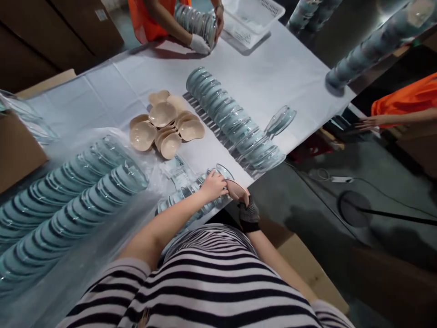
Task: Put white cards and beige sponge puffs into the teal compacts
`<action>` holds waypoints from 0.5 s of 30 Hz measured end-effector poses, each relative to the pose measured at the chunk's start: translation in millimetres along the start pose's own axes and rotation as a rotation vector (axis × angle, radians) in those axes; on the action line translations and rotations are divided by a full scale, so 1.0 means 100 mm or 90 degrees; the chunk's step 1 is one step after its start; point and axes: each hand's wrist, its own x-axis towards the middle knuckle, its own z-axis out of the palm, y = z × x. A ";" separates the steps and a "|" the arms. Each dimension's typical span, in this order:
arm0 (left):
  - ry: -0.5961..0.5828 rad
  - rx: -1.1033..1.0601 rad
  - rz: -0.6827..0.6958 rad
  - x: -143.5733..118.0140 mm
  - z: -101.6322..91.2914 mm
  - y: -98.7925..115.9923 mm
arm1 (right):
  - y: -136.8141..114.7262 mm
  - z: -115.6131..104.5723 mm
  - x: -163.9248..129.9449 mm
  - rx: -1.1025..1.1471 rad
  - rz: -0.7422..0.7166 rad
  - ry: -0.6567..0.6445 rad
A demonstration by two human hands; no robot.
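- Where the table's near edge meets the striped shirt, the left hand (213, 186) lies curled over the top of a short row of clear lids (191, 196), fingers closed on it.
- The right hand (243, 200), in a dark fingerless glove, presses the row's end, fingers bent against the last lid.
- Tan cups (164, 125) sit heaped mid-table, just beyond the row.
- A long lid stack (232, 120) runs towards the right edge.
- Bagged stacks (68, 196) fill the near-left corner.
- At the far edge, a co-worker's hands (205, 38) grip another stack beside a white basket (252, 18).
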 end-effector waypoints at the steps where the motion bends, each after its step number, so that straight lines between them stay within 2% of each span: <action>1: 0.008 -0.006 -0.006 0.00 0.00 0.00 | -0.06 0.01 0.06 0.011 -0.005 -0.020; 4: 0.050 -0.034 -0.031 -0.03 -0.04 -0.01 | -0.17 -0.06 0.18 0.018 -0.041 -0.056; 6: 0.075 -0.045 -0.053 -0.05 -0.07 -0.02 | -0.14 -0.17 0.18 0.015 -0.036 -0.060; 9: 0.074 -0.043 -0.042 -0.06 -0.08 -0.03 | -0.08 -0.29 0.16 -0.018 -0.018 -0.063; 15: 0.054 -0.051 -0.027 -0.07 -0.07 -0.06 | -0.22 -0.20 0.35 -0.144 -0.011 -0.145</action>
